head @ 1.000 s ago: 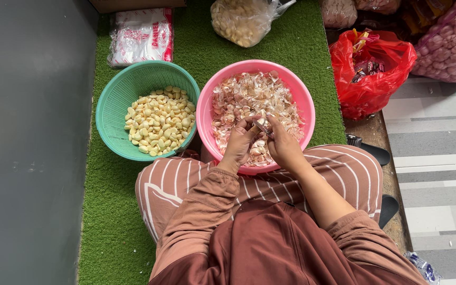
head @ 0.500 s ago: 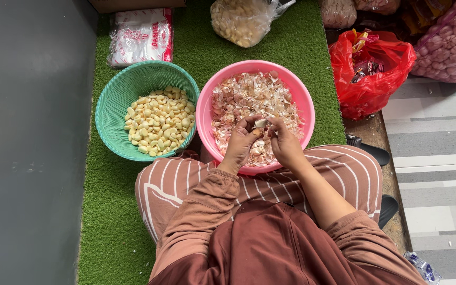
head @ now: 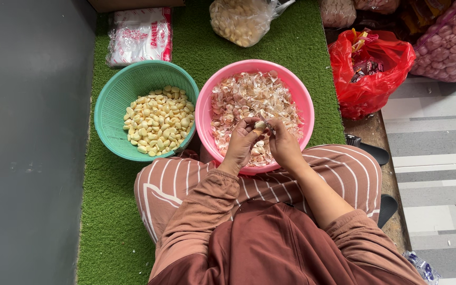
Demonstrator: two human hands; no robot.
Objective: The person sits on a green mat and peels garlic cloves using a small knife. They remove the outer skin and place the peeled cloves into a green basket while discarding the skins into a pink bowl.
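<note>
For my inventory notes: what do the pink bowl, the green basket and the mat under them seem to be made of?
Pink bowl: likely plastic, smooth with a faint sheen. Green basket: likely plastic too, its wall a moulded mesh of small holes. Mat: looks like artificial grass, short green fibres, matte.

Pink basin (head: 207,105), teal basket (head: 113,89), red bag (head: 370,89)

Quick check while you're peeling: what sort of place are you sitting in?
Likely a floor-level garlic prep spot at a home or small shop. A green turf mat lies beside tiled floor, with a green basket of peeled cloves and bulk bags of garlic.
</note>
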